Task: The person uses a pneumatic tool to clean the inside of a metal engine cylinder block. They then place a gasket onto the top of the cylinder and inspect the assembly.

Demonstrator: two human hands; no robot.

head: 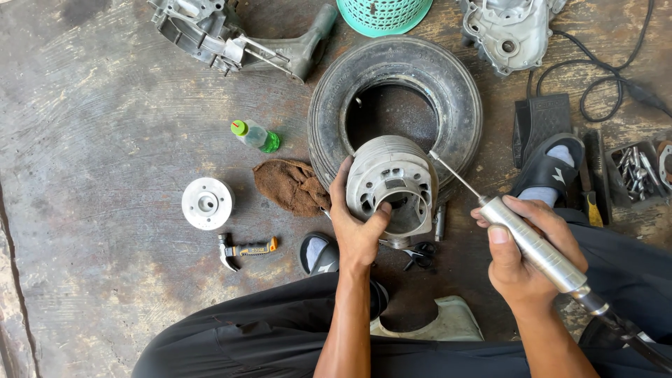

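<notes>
My left hand [355, 227] grips a grey finned engine cylinder [392, 183] by its near rim, thumb over the edge of its bore; the cylinder rests on a small black tyre [462, 98]. My right hand [523, 253] holds a silver pen-shaped rotary grinder handpiece [535, 246], whose long thin bit [455, 175] points up-left and ends at the cylinder's right edge. A dark hose runs from the handpiece toward the lower right.
Around me on the stained floor lie a brown rag [292, 185], a green-capped bottle [255, 136], a round metal flange [207, 203], a small hammer [245, 248], engine casings [224, 35] [507, 31], a teal basket [383, 14], a black pedal [540, 119] and a box of bits [633, 171].
</notes>
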